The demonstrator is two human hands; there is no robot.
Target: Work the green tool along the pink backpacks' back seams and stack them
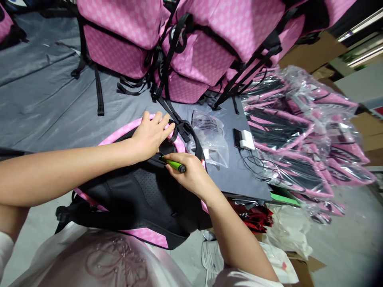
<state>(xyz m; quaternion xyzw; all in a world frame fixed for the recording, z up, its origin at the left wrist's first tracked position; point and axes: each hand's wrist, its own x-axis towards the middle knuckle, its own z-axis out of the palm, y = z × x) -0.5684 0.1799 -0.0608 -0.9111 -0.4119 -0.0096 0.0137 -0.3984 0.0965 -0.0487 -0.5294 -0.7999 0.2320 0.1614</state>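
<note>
A black backpack with pink trim (149, 191) lies across the near edge of the table, its padded mesh panel facing up. My left hand (151, 137) rests on its far pink edge, fingers spread over the fabric. From the right, my right hand (189, 171) grips a slim green tool with a black end (176, 165). Its working tip is hidden by my fingers, low over the black fabric close to my left thumb, so its exact kind cannot be made out. A black strap with a buckle (182, 128) lies just beyond my left fingertips.
Pink patterned backpacks (188, 59) stand along the back of the grey-covered table (50, 91). A clear plastic bag (211, 139) and a white charger with cables (247, 140) lie to the right. Plastic-wrapped pink bags (299, 139) are piled beyond the table's right edge.
</note>
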